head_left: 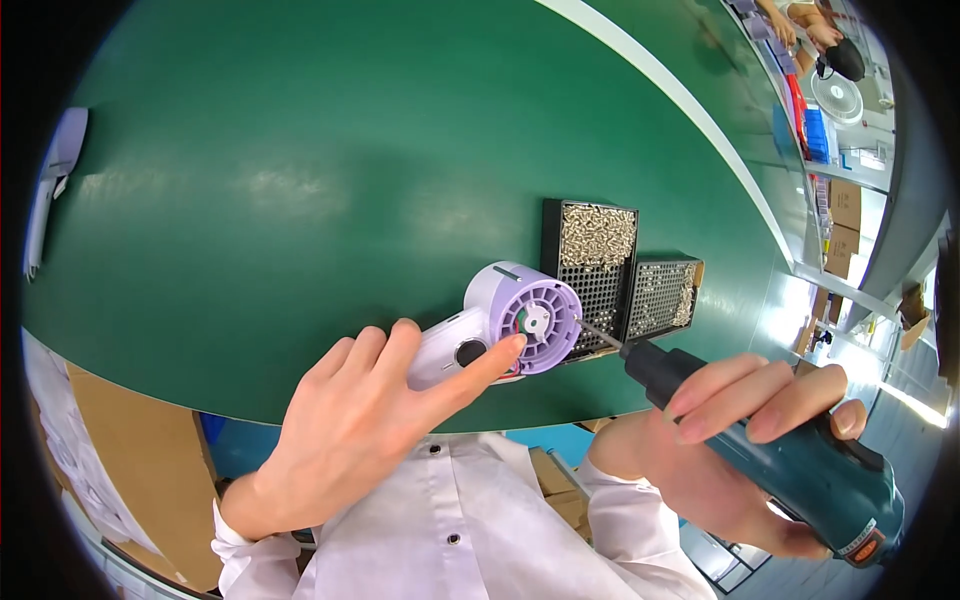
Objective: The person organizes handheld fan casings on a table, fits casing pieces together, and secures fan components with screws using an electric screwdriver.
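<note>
My left hand (355,420) is closed around the white handle of a purple-and-white handheld fan (483,290) near the table's front edge. The fan's round, spoked housing faces right; a small metal part sits at its centre, and a bit of wire shows. My left index finger reaches onto the housing's edge. A dark green electric screwdriver (800,470) lies in my right hand (695,470), fingers wrapped over its body. Its thin bit points up-left, with the tip at the housing's right rim; I cannot tell whether it touches a screw.
Behind the fan stand two black screw trays, a taller one (551,240) and a lower one (655,290), with silver screws. Another purple-and-white device (62,150) lies at the table's far left. Cardboard (140,450) stands lower left. Beyond a white strip, a person (820,35) works upper right.
</note>
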Motion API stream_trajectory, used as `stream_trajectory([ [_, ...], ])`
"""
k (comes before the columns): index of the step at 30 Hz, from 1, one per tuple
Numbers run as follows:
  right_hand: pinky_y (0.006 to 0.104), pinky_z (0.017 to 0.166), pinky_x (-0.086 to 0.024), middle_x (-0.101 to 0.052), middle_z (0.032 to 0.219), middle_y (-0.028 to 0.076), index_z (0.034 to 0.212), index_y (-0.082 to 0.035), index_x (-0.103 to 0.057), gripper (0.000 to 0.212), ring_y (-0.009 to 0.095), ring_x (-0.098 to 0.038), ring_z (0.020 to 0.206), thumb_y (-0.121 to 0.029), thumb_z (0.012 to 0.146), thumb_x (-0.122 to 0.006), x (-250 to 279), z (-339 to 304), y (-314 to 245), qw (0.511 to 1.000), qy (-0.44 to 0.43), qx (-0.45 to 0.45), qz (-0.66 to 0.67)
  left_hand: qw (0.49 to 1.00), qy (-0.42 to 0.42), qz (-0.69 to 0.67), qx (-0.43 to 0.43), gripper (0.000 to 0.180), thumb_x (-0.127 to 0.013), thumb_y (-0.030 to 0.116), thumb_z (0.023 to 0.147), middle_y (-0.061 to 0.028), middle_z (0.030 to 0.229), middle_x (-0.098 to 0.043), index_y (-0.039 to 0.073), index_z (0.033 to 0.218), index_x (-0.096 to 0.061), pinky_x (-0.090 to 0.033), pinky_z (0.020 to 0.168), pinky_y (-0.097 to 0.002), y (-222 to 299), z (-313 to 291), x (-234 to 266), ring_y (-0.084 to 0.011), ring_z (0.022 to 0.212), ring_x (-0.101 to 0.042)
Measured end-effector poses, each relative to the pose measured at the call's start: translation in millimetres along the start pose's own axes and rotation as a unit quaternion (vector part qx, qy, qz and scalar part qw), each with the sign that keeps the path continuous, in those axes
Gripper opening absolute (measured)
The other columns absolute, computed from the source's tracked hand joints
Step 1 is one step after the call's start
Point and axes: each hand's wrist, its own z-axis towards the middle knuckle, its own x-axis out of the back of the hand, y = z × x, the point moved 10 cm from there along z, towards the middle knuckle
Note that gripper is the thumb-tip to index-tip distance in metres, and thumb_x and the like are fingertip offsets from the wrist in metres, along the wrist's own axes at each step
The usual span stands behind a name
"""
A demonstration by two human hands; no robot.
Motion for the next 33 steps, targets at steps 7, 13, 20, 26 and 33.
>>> stream_trajectory([
  [7, 0.0381, 0.041, -0.04, -0.046, 0.087, 0.015, 0.119, 0.003, -0.043, 0.08, 0.025, -0.049, 0.047, -0.068, 0.082, -0.047, 4, -1, 12, 1.0, 0.009, -0.004, -0.02, 1.0, -0.004, 0.0, -0.002, 0.069, -0.061, 0.005, 0.07, -0.0065, 0.077, -0.041, 0.03, 0.133, -0.053, -0.036, 0.051, -0.0241, 1, 1, 0, -0.0167, 0.06, -0.039],
  [13, 0.0363, 0.037, -0.042, -0.047, 0.084, 0.014, 0.12, -0.001, -0.042, 0.075, 0.024, -0.05, 0.044, -0.066, 0.083, -0.049, -9, -3, 30, 0.997, -0.039, -0.018, -0.067, 1.0, 0.01, -0.022, 0.002, 0.069, -0.064, 0.007, 0.068, -0.0046, 0.075, -0.04, 0.031, 0.132, -0.054, -0.035, 0.049, -0.0237, -3, -1, -1, -0.0157, 0.058, -0.038],
  [20, 0.0409, 0.044, -0.052, -0.048, 0.084, 0.016, 0.107, -0.006, -0.03, 0.031, 0.028, -0.057, 0.047, -0.03, 0.097, -0.047, 5, -8, 31, 0.995, 0.019, -0.066, -0.078, 1.0, -0.005, -0.012, -0.002, 0.07, -0.064, 0.007, 0.067, -0.005, 0.074, -0.041, 0.031, 0.132, -0.054, -0.035, 0.049, -0.0235, -1, 1, 0, -0.0157, 0.057, -0.038],
  [26, 0.0308, 0.03, -0.039, -0.044, 0.072, 0.01, 0.106, -0.006, -0.044, 0.027, 0.018, -0.044, 0.034, -0.03, 0.096, -0.036, 3, -7, 30, 0.991, 0.032, -0.015, -0.128, 1.0, -0.007, -0.006, -0.002, 0.07, -0.064, 0.008, 0.069, -0.0055, 0.075, -0.042, 0.032, 0.134, -0.052, -0.034, 0.049, -0.0236, 1, 2, -2, -0.0159, 0.058, -0.039],
  [33, 0.0429, 0.043, -0.052, -0.049, 0.079, 0.015, 0.105, -0.007, -0.032, 0.029, 0.028, -0.056, 0.047, -0.027, 0.096, -0.05, 2, -9, 38, 0.993, 0.007, -0.087, -0.084, 1.0, 0.001, -0.01, -0.001, 0.07, -0.064, 0.009, 0.069, -0.0054, 0.075, -0.041, 0.033, 0.134, -0.052, -0.034, 0.049, -0.0236, -2, 1, -4, -0.016, 0.057, -0.038],
])
